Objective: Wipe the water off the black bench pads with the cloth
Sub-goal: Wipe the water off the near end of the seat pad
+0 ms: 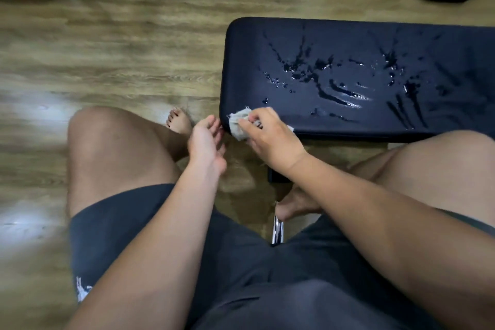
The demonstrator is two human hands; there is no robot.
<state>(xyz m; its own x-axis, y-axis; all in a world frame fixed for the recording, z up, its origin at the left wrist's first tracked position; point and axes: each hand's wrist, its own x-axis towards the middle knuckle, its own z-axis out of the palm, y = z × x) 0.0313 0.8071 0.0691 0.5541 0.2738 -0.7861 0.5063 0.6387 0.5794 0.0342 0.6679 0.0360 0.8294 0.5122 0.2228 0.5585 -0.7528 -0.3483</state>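
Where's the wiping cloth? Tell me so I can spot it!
Find the big black padded bench pad. At its near left corner, the right hand grips a small crumpled grey-white cloth. It is the only pale, frayed thing there.

The bench pad (361,43) is black, the cloth (237,123) pale grey, the floor (120,56) brown wood-grain, the shorts (235,262) dark grey.

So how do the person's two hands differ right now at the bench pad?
The right hand pinches the cloth; the left hand holds nothing. The right hand's fingers are curled, while the left hand's lie relaxed. The right hand is over the near edge of the bench pad; the left hand sits just off its corner. Both are at that same corner, short of the water further along the pad.
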